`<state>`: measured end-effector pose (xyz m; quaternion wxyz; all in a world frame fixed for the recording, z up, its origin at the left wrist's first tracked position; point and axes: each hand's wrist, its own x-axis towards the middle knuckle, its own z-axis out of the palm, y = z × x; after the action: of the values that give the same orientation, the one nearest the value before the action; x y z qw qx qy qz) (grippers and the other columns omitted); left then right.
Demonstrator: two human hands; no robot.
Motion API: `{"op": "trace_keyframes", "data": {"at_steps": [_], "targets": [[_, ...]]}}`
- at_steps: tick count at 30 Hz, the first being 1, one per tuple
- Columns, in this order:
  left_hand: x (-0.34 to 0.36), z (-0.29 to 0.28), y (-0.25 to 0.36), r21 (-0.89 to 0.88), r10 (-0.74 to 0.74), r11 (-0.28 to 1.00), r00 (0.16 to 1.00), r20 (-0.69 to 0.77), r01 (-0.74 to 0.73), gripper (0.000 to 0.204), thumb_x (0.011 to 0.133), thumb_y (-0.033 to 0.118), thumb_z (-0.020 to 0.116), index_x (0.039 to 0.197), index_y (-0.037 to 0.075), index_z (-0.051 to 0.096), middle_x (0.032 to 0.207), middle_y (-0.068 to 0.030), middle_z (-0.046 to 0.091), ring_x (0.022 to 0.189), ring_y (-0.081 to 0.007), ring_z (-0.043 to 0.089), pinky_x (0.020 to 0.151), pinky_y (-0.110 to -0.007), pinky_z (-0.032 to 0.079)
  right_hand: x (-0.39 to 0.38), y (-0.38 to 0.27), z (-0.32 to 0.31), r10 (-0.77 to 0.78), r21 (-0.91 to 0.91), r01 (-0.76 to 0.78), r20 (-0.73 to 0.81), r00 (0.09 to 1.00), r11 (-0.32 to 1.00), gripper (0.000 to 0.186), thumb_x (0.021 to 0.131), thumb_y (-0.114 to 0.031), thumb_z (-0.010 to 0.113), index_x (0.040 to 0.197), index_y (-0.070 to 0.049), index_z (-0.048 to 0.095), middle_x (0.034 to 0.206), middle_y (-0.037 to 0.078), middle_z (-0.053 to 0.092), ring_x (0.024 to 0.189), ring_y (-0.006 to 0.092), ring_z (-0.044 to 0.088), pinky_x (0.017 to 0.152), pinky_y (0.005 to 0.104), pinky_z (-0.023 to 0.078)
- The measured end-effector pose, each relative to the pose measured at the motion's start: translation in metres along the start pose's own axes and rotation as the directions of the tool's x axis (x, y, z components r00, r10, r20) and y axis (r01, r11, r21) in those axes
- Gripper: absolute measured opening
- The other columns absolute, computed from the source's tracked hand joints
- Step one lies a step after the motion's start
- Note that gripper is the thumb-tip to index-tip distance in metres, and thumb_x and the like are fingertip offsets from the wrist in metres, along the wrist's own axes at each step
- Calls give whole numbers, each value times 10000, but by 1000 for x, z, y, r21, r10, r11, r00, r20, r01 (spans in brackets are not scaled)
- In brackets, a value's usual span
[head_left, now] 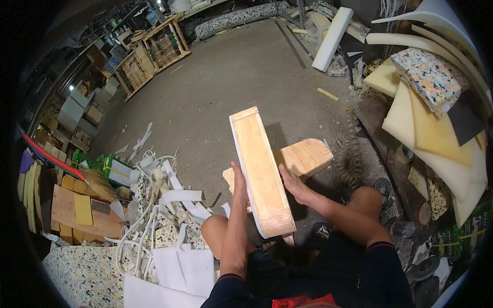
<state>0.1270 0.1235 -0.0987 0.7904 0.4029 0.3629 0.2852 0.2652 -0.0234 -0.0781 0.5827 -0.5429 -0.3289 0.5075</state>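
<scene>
Two hands grip a long wooden frame piece point(262, 172) that stands on edge, tilted, above the person's knees. It is a pale plywood box-like part with a white foam layer point(239, 154) along its left face, and its near end sits low between the thighs while the far end points away over the concrete floor point(226, 77). The left hand point(239, 187) clasps the foam-covered left side, fingers curled over the upper edge. The right hand point(294, 186) presses flat against the right side, fingers spread along the wood. Both hands are closed on the piece, not released.

Just behind it, touching or nearly touching, lies a second plywood block point(303, 158) flat on the floor. To the left, near the left knee, a heap of white foam strips point(164, 200) and offcuts lies tangled, with speckled rebonded foam point(87, 277) under it. On the right, stacked cream and yellow foam sheets point(436, 138) lean together, a speckled slab point(429, 77) resting on top. Well apart, at the far side of the floor, stand wooden crate frames point(154, 51) and a white foam bar point(333, 38).
</scene>
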Motion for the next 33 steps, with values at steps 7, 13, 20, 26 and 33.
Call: {"op": "trace_keyframes", "data": {"at_steps": [7,13,20,26,33], "targets": [[-3,5,0,15,26,1000,999,-44,-25,894,977,718,162,1450,0,409,1339,-192,571,1207,-294,580,1024,-383,469,-2,-5,0,-6,-70,3,-55,998,998,743,1045,-563,267,1406,58,457,1373,226,541,1306,299,470,1091,375,353],[-2,5,1,-61,-1,998,1000,10,1,878,987,700,152,1458,-3,390,1351,-192,564,1210,-290,579,1028,-386,469,-10,-11,-2,78,-68,-88,-130,988,994,753,1041,-569,278,1403,65,458,1390,236,522,1308,302,464,1104,387,342],[2,1,-4,-28,27,999,1000,-14,-27,884,986,699,155,1455,-14,387,1373,-200,545,1220,-297,575,1032,-393,473,1,2,-6,69,-133,-85,-119,990,987,753,1035,-575,275,1417,50,449,1404,252,508,1328,318,447,1120,397,323],[7,-8,-10,95,45,995,989,-137,-32,933,961,743,216,1434,-36,419,1340,-190,571,1184,-288,580,1024,-383,461,-2,-11,-5,105,-106,-117,-115,988,987,720,1056,-534,249,1347,66,521,1307,217,598,1261,296,528,1092,398,371],[0,0,-4,-101,0,995,995,100,10,885,983,706,182,1445,-12,414,1379,-206,545,1209,-308,583,1033,-391,466,11,11,-15,105,-163,-148,-248,963,976,790,1026,-597,289,1217,110,584,1186,268,643,1153,343,581,997,424,425]]}}
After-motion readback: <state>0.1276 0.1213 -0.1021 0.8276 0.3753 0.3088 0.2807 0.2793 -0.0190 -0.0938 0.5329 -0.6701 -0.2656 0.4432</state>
